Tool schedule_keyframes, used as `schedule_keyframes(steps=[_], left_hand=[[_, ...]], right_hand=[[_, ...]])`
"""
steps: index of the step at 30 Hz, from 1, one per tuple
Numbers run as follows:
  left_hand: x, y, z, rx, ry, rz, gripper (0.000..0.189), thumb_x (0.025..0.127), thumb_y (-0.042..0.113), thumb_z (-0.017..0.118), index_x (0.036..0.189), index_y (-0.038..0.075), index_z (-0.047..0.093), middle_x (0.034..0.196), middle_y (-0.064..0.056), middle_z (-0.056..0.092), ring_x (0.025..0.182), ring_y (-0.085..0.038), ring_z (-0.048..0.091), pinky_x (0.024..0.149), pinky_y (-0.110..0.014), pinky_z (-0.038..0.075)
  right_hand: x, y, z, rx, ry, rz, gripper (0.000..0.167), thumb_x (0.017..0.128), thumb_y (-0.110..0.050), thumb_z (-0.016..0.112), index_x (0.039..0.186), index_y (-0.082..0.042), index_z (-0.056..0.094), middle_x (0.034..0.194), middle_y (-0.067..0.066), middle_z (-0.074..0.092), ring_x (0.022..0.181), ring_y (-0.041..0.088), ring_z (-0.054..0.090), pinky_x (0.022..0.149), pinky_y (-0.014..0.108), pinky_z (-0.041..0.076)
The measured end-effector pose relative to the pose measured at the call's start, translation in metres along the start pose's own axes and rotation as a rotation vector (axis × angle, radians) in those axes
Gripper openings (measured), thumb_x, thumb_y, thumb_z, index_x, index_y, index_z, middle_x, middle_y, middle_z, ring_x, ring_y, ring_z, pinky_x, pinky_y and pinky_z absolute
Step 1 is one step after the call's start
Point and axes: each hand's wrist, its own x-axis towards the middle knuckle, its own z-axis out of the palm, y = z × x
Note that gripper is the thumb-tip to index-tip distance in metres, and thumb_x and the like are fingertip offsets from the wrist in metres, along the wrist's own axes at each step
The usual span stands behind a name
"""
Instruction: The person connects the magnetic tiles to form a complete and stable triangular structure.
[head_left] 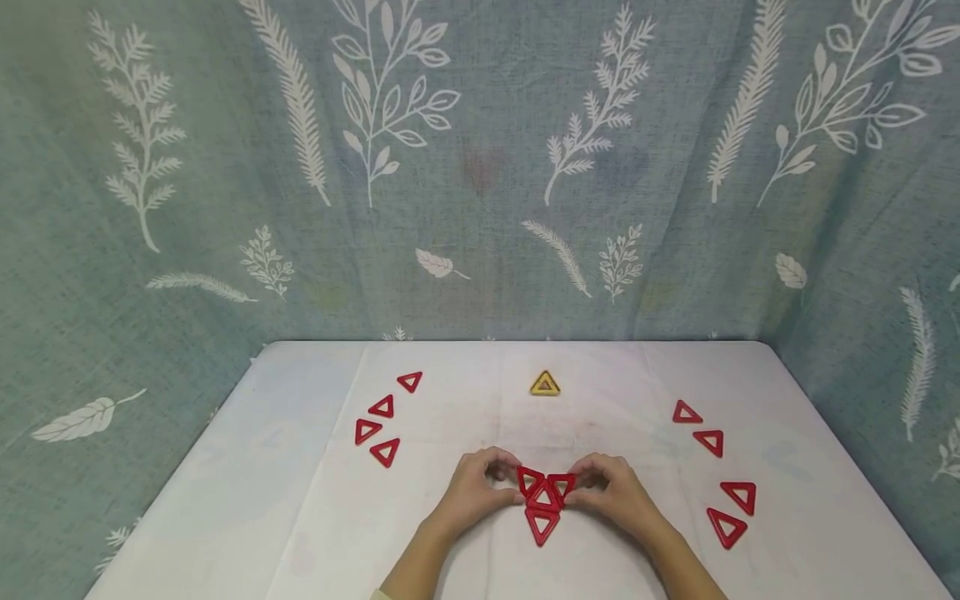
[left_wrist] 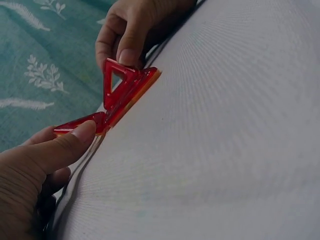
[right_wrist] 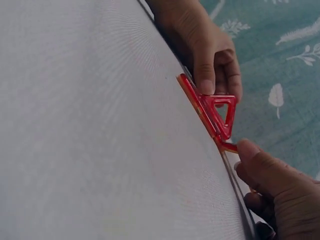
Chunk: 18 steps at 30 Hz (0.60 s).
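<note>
Several red triangular magnetic tiles with open centres are joined at the table's front middle. My left hand (head_left: 474, 490) pinches the left tile (head_left: 530, 472) between thumb and fingers. On the other side, my right hand (head_left: 617, 493) pinches the right tile (head_left: 562, 477). Between them is the centre tile (head_left: 543, 507), and the front tile (head_left: 532, 527) meets its near edge, lying on the cloth. In the left wrist view, the tile at my right hand (left_wrist: 132, 35) is tilted up. Thumbs press the tile faces; some fingertips are hidden behind.
A yellow triangle (head_left: 545, 392) sits at the back middle of the white table (head_left: 450, 392). Several loose red triangles (head_left: 386, 461) lie on the left, and several more red triangles (head_left: 726, 545) on the right. A patterned curtain (head_left: 480, 192) hangs behind.
</note>
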Motion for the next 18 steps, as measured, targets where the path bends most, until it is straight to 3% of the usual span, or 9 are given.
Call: schedule_keyframes(steps=[4,8,14,18], left_hand=[[0.0,-0.001,0.001,-0.041,-0.02,0.032,0.037,0.067,0.018,0.085,0.099,0.015,0.067,0.085,0.007,0.068,0.078,-0.006,0.059,0.074,-0.024,0.048],[-0.001,-0.001,0.0,0.004,-0.002,0.048,0.036,0.067,0.022,0.084,0.1,0.02,0.068,0.084,0.012,0.067,0.08,-0.004,0.056,0.078,-0.025,0.044],[-0.002,0.0,0.0,0.031,0.0,0.09,0.032,0.069,0.025,0.083,0.098,0.024,0.069,0.082,0.013,0.065,0.08,-0.003,0.054,0.079,-0.027,0.039],[-0.003,0.0,0.0,0.033,-0.016,0.129,0.03,0.071,0.025,0.082,0.098,0.024,0.071,0.083,0.013,0.066,0.082,-0.003,0.054,0.079,-0.028,0.039]], right_hand=[[-0.001,-0.006,0.002,-0.022,0.001,0.073,0.029,0.07,-0.019,0.082,0.093,-0.009,0.067,0.081,-0.002,0.069,0.074,0.004,0.06,0.072,0.023,0.048],[-0.002,-0.01,0.003,-0.027,0.0,0.134,0.028,0.071,-0.02,0.082,0.094,-0.012,0.068,0.082,-0.007,0.068,0.076,0.003,0.058,0.075,0.022,0.047],[-0.004,-0.011,0.004,-0.019,-0.015,0.062,0.027,0.071,-0.018,0.082,0.095,-0.012,0.07,0.082,-0.008,0.067,0.077,0.003,0.058,0.073,0.023,0.048],[-0.004,-0.011,0.004,-0.012,-0.024,0.06,0.027,0.072,-0.02,0.081,0.096,-0.013,0.07,0.081,-0.01,0.068,0.078,0.003,0.058,0.075,0.023,0.047]])
